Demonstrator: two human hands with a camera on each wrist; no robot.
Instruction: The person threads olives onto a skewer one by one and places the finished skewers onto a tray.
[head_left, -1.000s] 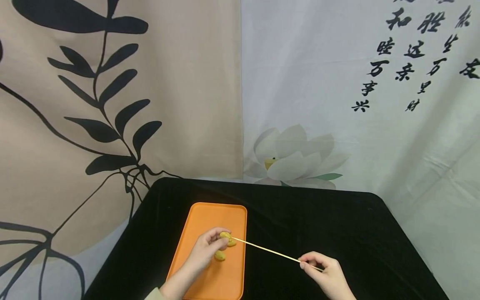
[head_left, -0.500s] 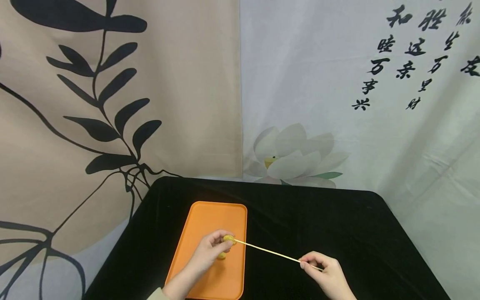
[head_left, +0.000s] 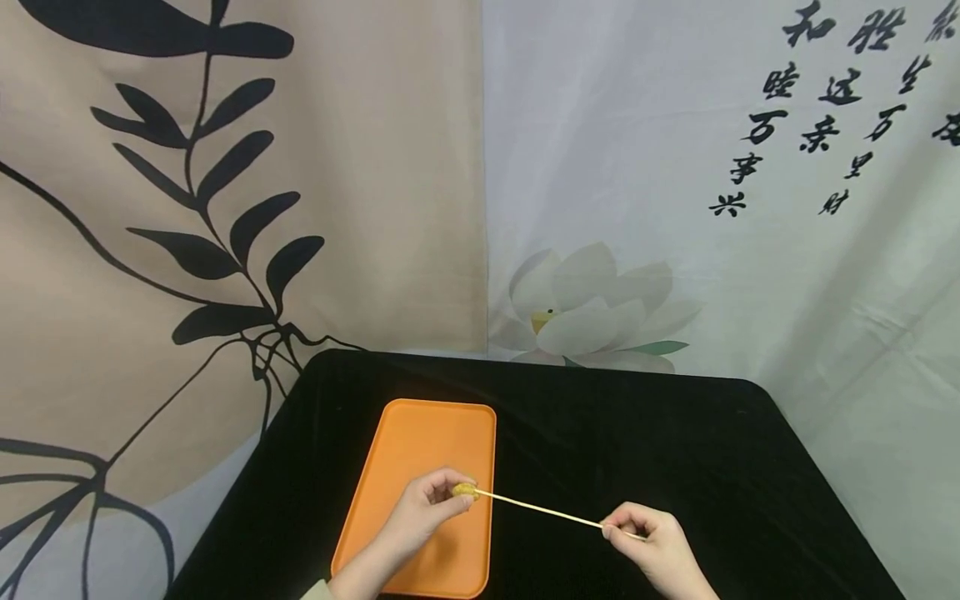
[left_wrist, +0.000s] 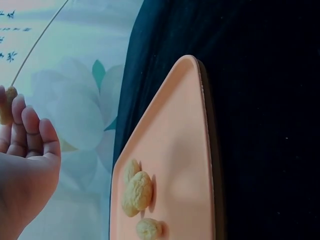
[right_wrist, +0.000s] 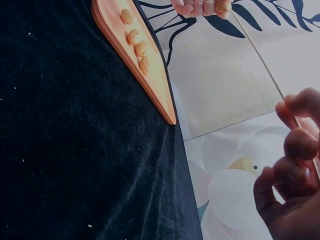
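Observation:
My left hand (head_left: pixel 423 512) pinches a rough yellow puff (head_left: pixel 463 490) between thumb and fingertips, above the right side of an orange tray (head_left: pixel 435 433). A thin wooden skewer (head_left: pixel 540 508) runs from that puff across to my right hand (head_left: pixel 654 540). The right fingers and thumb pinch the skewer close to its other end, over the black cloth. In the left wrist view, the skewer meets the held puff (left_wrist: pixel 7 106) at its upper end. Several more puffs (right_wrist: pixel 133 36) lie on the tray in the right wrist view; the left hand hides them from the head camera.
Black cloth (head_left: pixel 600 433) covers the table around the tray. Behind it hangs a pale backdrop (head_left: pixel 390 167) printed with dark leaves, a lotus and Chinese characters.
The left hand has shifted slightly right and down with its puff, and the skewer's far end has gone with it. Puffs earlier visible beside the fingers are now covered. The right hand has barely moved.

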